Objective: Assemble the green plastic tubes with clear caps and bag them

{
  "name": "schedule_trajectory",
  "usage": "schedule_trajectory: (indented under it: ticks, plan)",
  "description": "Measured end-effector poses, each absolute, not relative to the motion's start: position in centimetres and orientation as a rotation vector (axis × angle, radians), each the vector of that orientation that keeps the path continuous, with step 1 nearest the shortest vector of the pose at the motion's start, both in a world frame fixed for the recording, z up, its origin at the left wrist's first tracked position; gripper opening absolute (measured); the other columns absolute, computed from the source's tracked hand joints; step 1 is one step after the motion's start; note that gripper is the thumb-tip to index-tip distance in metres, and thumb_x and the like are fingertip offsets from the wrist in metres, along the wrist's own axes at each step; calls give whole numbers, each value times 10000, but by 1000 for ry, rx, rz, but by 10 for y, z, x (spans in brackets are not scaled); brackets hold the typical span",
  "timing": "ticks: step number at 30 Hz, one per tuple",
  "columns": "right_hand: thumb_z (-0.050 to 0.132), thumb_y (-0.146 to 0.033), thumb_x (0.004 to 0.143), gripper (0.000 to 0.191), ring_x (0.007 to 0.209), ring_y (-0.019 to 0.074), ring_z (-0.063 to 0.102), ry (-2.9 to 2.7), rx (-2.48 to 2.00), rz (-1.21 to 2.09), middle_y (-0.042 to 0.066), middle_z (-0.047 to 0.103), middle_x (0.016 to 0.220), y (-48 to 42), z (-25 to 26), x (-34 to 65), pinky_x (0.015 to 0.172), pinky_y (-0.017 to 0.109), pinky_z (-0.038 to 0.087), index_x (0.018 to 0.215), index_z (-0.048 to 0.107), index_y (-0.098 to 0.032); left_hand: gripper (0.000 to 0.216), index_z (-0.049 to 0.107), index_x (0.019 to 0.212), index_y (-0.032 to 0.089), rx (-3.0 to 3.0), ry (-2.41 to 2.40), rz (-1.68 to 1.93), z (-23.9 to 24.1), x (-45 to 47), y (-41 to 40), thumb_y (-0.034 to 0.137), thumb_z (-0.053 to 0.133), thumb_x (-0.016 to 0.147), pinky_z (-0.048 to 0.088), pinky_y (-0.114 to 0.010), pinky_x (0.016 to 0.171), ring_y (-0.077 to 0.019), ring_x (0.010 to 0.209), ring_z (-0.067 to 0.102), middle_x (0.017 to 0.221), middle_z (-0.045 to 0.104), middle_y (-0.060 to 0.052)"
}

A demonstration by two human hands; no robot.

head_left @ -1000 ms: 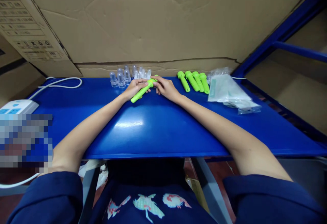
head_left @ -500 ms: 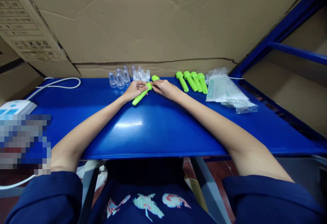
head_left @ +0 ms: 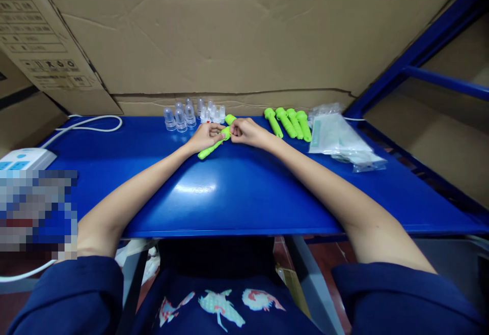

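My left hand (head_left: 205, 136) grips a bright green plastic stick (head_left: 210, 149) that lies slanted on the blue table (head_left: 237, 192). My right hand (head_left: 246, 132) is closed in a pinch at the upper end of the same stick. A separate small green cap (head_left: 230, 119) lies just behind my fingers. Several clear plastic vials (head_left: 187, 113) stand in a cluster behind my left hand. Several more green sticks (head_left: 290, 122) lie side by side to the right of my right hand.
Clear plastic bags (head_left: 342, 140) lie at the right of the table. A white power strip (head_left: 23, 158) with its white cable (head_left: 89, 123) sits at the left edge. Cardboard sheets (head_left: 229, 34) form the wall behind. A blue metal frame (head_left: 428, 55) rises at the right.
My right hand's fingers have curled from lying stretched over the stick into a pinch at its end. A green cap now lies apart, behind my hands. The stick has shifted slightly.
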State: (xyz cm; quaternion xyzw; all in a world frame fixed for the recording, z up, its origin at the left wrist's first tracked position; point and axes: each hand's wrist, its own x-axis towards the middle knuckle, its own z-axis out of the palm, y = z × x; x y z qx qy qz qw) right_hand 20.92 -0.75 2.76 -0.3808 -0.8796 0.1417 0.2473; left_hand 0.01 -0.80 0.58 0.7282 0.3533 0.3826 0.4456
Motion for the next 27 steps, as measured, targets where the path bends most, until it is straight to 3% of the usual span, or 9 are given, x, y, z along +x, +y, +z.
schedule_trajectory:
  ticks: [5,16,27]
  plan:
    - [594,-96,746,129,663,145,539,-2377,-1064,235,24,607,755,-8,25,206,623,254,413,794,528,-196,486,719,1044,86,1775,886,978,4,2,-7,444,828,735,598,-314,749,-182,746,740,873,782,-97]
    - [606,-261,865,182,771,215,565,-2232,-1219,59,86,598,871,-12,23,207,713,331,457,814,437,-220,408,685,1054,93,1723,907,991,7,8,-13,384,798,791,619,-338,757,-178,734,747,960,786,-114]
    - [491,-163,844,138,718,210,557,-2237,-1164,-42,92,613,853,-12,20,200,679,315,430,879,377,-232,425,683,1103,72,1671,868,1042,4,9,-11,363,785,812,623,-367,781,-200,761,758,1039,776,-152]
